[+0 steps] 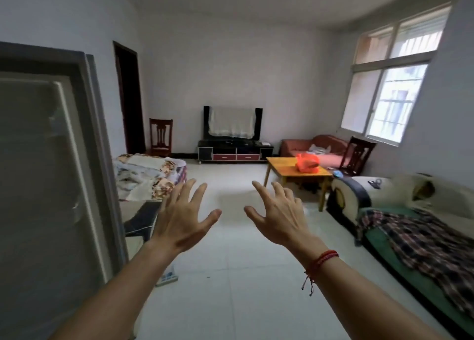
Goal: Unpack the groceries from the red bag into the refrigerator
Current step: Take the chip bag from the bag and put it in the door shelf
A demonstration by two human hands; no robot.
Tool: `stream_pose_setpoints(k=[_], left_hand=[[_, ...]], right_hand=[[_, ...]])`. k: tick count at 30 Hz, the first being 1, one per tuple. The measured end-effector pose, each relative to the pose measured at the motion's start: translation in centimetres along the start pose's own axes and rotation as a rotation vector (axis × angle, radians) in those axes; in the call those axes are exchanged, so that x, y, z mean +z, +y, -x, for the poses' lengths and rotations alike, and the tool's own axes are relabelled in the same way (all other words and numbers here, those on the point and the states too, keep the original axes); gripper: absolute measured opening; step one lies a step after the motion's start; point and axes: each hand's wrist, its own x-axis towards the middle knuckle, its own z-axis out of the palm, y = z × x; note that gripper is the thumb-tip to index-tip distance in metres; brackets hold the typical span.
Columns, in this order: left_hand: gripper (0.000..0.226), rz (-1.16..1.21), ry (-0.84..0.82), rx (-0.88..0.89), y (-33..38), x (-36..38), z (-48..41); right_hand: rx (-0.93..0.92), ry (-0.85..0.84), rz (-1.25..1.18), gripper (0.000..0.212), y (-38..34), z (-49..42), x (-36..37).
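The red bag (307, 163) is a thin plastic one sitting on a small wooden table (284, 171) across the room, right of centre. A tall grey refrigerator (48, 175) fills the left edge, close to me, with its door closed. My left hand (183, 215) and my right hand (278, 212) are stretched out in front of me at chest height, backs up, fingers spread, holding nothing. Both hands are far from the bag and the refrigerator. A red string bracelet circles my right wrist.
A sofa (415, 227) with a plaid blanket runs along the right wall. A low bed with piled bedding (151, 175) lies beyond the refrigerator. A TV stand (234, 151), two wooden chairs and a pink sofa line the far side. White tiled floor stretches between.
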Motion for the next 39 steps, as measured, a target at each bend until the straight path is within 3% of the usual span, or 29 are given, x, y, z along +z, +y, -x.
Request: stream_pose_setpoints(k=[7,16,39], left_hand=[[0.081,0.105,-0.011,0.226,8.2,2.8,-2.3],[0.079,0.181,-0.026,0.374,17.9,6.2,-4.4],[0.081,0.183,-0.04,0.377,26.1,13.4,-10.2]], right_hand=[[0.204,0.058,0.109,0.069,9.0,4.2,-2.3],[0.361,0.097,0.175,0.07,17.9,7.8,-4.7],[0.385,0.019,0.148,0.071,29.0,3.8,-2.6]])
